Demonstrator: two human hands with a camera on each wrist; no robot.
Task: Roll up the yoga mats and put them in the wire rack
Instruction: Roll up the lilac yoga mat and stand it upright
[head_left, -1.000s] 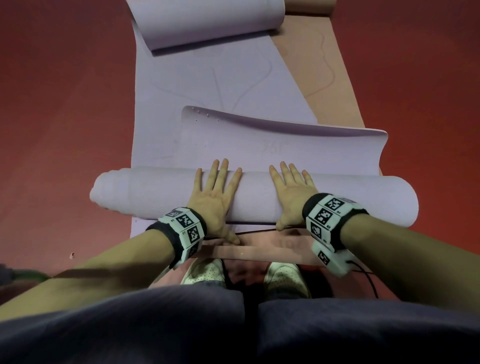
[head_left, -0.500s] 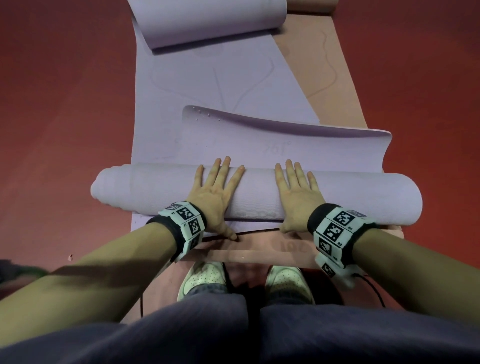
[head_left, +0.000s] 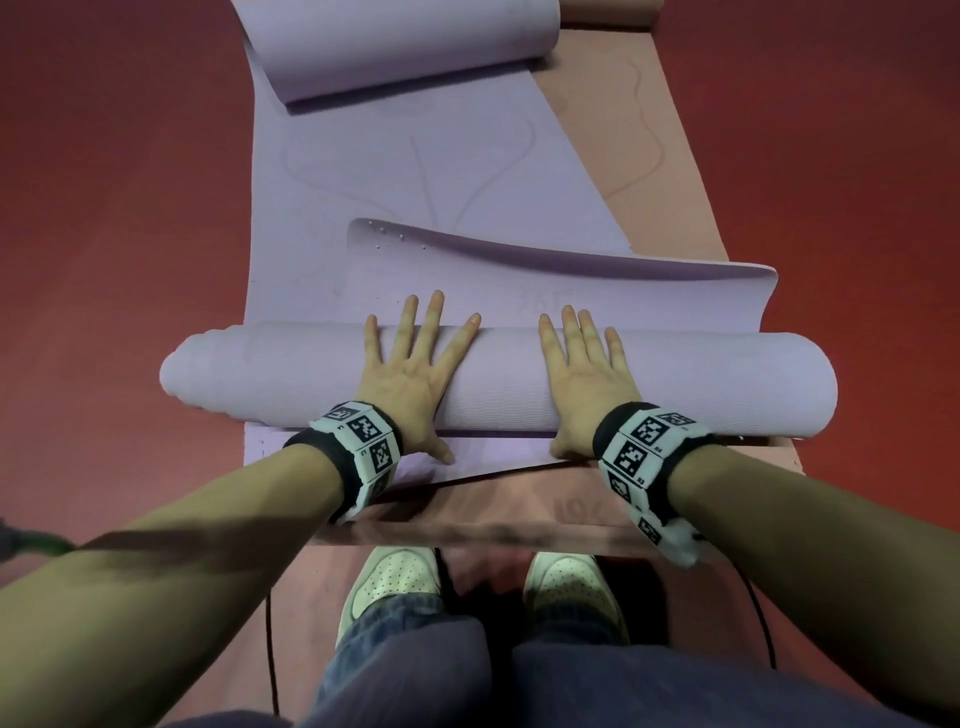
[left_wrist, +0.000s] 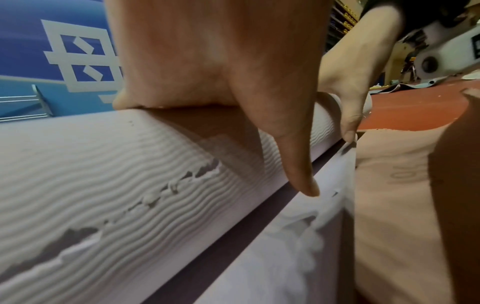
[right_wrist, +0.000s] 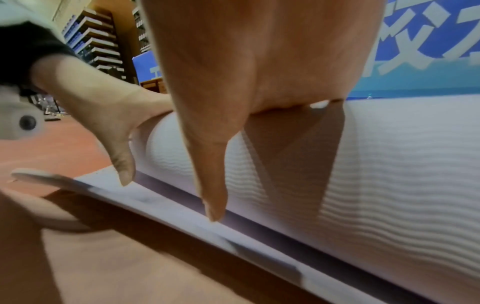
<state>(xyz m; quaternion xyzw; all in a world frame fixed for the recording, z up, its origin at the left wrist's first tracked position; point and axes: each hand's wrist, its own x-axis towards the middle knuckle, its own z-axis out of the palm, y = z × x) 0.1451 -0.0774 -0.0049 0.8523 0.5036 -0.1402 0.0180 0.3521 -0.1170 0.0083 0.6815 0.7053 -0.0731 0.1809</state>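
Both flat hands on purple roll (head_left: 498, 382); left wrist view: torn ridges.

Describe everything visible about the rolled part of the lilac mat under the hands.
The thick lilac foam roll lies crosswise on the flat lilac mat, which overlaps a pink mat. Its wavy-ribbed skin shows torn patches in the left wrist view. Its left end is stepped and uneven. A loose flap with a curled edge extends beyond it. The left hand and right hand press flat on top, fingers straight.
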